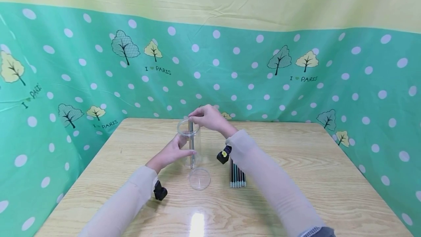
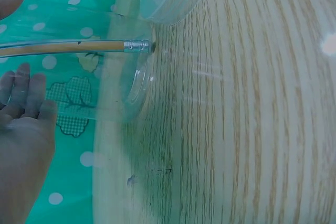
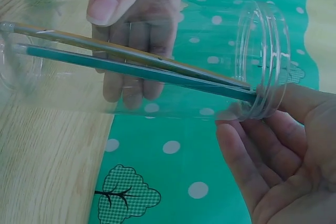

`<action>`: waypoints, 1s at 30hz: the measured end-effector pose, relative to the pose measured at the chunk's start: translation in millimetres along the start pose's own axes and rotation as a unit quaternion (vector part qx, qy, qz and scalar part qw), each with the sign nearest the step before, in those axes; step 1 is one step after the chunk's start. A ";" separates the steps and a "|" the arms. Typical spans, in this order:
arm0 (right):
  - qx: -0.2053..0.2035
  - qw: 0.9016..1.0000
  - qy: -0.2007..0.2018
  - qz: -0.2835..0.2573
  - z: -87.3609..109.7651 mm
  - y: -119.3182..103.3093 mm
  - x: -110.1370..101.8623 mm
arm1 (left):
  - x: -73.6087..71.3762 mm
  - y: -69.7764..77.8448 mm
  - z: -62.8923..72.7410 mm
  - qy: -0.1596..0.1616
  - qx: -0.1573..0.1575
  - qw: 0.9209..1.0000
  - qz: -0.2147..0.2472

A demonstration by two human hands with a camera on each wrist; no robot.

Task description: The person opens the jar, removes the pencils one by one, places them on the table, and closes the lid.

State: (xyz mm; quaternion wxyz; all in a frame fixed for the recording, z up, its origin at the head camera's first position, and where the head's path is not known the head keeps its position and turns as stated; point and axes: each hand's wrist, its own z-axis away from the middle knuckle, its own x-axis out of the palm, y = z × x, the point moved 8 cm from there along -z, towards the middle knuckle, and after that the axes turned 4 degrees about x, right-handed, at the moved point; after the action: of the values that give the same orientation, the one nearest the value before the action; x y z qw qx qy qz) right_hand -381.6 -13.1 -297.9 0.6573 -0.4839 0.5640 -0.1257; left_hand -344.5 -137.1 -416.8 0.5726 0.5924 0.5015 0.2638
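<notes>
My left hand (image 1: 172, 153) grips a clear plastic jar (image 1: 197, 143) from the side, thumb on one face and fingers round the other. The jar stands upright, its threaded mouth (image 3: 268, 61) on top. Two pencils lean inside: a teal pencil (image 3: 131, 70) and a brownish one (image 3: 79, 39). Their silver-banded ends (image 2: 136, 46) are down at the jar's bottom. At the rim, my right hand (image 1: 210, 118) pinches the top of a pencil between thumb and finger. Its other fingers (image 3: 241, 156) are bent beside the jar's outer wall.
A round clear lid (image 1: 199, 179) lies on the wooden table (image 1: 289, 156) in front of the jar. Right of it, several dark pencils (image 1: 237, 175) lie side by side, partly under my right forearm. A green dotted cloth (image 1: 230, 65) hangs behind the table.
</notes>
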 end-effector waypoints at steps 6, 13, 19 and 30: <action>-0.004 1.000 0.024 0.003 2.4 -4.9 -9.4 | 0.6 1.9 0.2 -0.001 0.007 1.000 0.005; -0.022 0.998 0.050 0.002 7.1 -11.0 -23.3 | 0.4 0.1 0.0 -0.001 0.003 1.000 0.005; -0.053 0.995 0.083 -0.009 15.9 -19.7 -39.3 | -0.3 -1.2 -0.2 0.004 -0.003 1.000 0.001; -0.092 0.988 0.123 -0.030 28.4 -35.6 -62.8 | -1.0 -2.3 1.7 0.009 -0.016 1.000 -0.010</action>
State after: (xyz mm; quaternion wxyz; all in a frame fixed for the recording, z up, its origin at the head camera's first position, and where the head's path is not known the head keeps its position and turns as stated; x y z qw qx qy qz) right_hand -364.4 27.8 -234.3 0.5311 -0.5400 0.6352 -0.1511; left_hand -344.0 -139.1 -419.1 0.5806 0.5755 0.5081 0.2714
